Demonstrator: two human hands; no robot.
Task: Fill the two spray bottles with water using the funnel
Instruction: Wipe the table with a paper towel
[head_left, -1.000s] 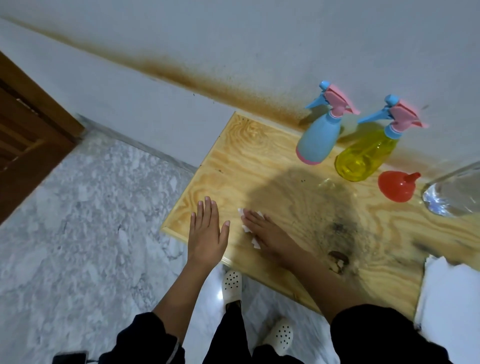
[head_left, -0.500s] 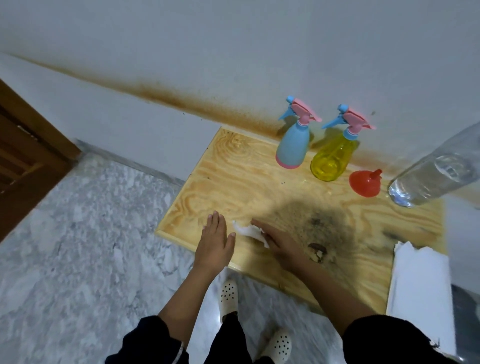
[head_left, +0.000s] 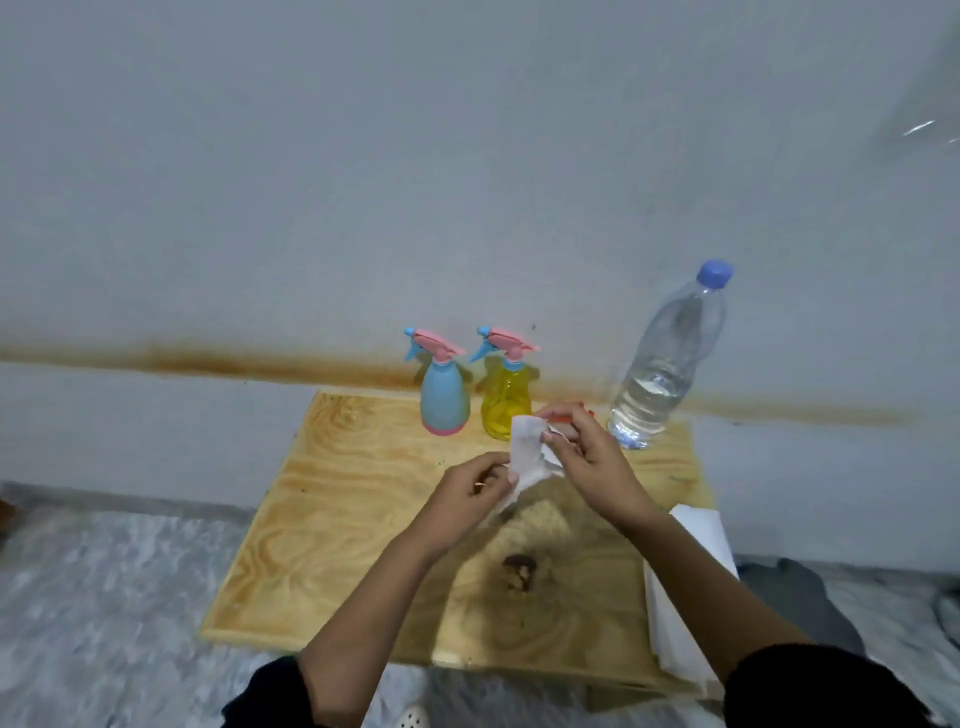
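A blue spray bottle (head_left: 444, 397) and a yellow spray bottle (head_left: 505, 402), both with pink trigger heads, stand upright at the back of the wooden table (head_left: 332, 519). A clear water bottle (head_left: 660, 374) with a blue cap stands to their right, partly filled. The red funnel (head_left: 569, 414) is mostly hidden behind my right hand. My left hand (head_left: 467, 493) and my right hand (head_left: 587, 462) are raised above the table and both pinch a crumpled white tissue (head_left: 527, 457) between them.
A stack of white tissues (head_left: 685, 592) lies at the table's right front edge. A dark stain with a knot (head_left: 519, 569) marks the middle of the tabletop. The white wall stands right behind the bottles. Marble floor lies to the left.
Both hands lifted off the table's front edge and now hold the tissue up together in front of the funnel. The camera view tilted up and swung right.
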